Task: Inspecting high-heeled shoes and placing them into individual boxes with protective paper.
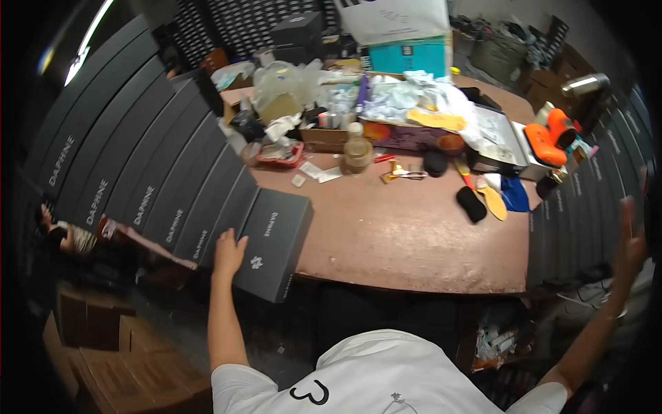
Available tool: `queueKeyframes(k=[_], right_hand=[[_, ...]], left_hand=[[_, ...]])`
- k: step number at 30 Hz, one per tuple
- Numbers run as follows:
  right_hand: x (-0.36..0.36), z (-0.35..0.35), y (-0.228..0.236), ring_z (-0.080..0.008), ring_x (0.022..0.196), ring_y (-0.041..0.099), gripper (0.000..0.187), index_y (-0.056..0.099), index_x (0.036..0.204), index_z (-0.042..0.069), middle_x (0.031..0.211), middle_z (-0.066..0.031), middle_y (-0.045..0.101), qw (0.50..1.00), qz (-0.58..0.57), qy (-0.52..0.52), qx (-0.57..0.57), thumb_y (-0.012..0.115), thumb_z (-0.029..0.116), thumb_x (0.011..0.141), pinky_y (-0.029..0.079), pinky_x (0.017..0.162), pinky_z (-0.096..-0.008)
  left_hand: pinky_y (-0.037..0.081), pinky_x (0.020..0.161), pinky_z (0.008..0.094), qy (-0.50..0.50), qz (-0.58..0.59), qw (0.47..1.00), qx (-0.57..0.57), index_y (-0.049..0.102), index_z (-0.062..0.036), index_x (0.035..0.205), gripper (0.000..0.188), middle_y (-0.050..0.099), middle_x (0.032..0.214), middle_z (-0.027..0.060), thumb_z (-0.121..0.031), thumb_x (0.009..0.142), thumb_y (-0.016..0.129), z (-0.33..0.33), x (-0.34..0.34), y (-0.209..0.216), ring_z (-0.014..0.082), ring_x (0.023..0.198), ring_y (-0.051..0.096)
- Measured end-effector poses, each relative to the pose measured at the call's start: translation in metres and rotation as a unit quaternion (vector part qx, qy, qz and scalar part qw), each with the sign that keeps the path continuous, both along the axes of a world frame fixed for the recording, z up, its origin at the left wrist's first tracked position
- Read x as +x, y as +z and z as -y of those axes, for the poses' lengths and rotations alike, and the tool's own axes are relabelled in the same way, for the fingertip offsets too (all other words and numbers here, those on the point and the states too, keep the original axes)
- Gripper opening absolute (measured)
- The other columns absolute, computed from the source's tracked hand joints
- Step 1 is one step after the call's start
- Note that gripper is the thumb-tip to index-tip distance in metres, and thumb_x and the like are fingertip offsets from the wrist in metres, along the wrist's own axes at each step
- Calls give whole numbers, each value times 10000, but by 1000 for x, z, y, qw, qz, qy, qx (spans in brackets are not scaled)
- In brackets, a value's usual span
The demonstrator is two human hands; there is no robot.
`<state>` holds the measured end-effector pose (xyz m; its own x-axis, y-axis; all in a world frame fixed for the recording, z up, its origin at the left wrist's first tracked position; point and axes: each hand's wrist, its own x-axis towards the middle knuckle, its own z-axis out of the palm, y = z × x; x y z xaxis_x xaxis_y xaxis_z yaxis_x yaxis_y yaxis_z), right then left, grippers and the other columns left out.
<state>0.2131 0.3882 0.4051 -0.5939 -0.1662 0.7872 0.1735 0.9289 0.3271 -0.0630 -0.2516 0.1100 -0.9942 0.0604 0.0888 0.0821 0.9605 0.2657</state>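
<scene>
A dark grey shoebox (276, 228) with pale print lies on the table's left front corner, its near end jutting past the edge. My left hand (229, 252) rests at its left side, thumb apart from the fingers, against a tall leaning stack of similar grey boxes (138, 145). At the far right, my right hand (626, 241) is raised beside another stack of grey boxes (579, 221). Its fingers point upward and look spread; the picture's dark rim hides part of it.
The brown table (407, 234) holds a bottle of tan liquid (356, 150), an orange tool (547, 140), a black sponge-like pad (471, 205), yellow insoles (494, 203) and a box heaped with white paper (414, 100). Cardboard cartons (131, 366) stand at lower left.
</scene>
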Motion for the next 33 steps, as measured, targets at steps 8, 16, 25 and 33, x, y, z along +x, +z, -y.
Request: queueKeyframes(k=[8,16,25,33], right_hand=[[-145,248,-347,-330,1143,549,707,314,1428,24,1337,-250,478,481,533,279,-637,679,270,874,452,951,-413],[-107,189,-358,-144,754,589,529,533,1109,-106,860,-94,603,453,515,68,-724,741,288,824,511,655,-265],[-74,97,-296,-139,835,613,374,563,1096,8,990,-66,623,295,185,131,-928,581,341,927,518,742,-291],[-97,221,-269,-219,999,568,508,537,1199,34,1126,-118,565,727,264,318,-548,771,177,771,471,823,-328]], left_hand=[[425,957,417,95,35,995,24,553,27,1189,734,533,1188,206,-500,715,744,-57,12,-30,346,1152,491],[471,883,372,-7,190,852,488,448,-13,1342,733,611,1100,185,-390,786,739,-194,106,-101,264,1062,584],[380,930,295,-13,413,586,697,563,-10,1120,444,593,1051,54,-343,861,703,-284,106,-54,126,1012,512],[319,1048,324,-76,253,759,595,351,-71,1428,643,372,1416,133,-380,920,595,-172,44,-33,240,1308,363]])
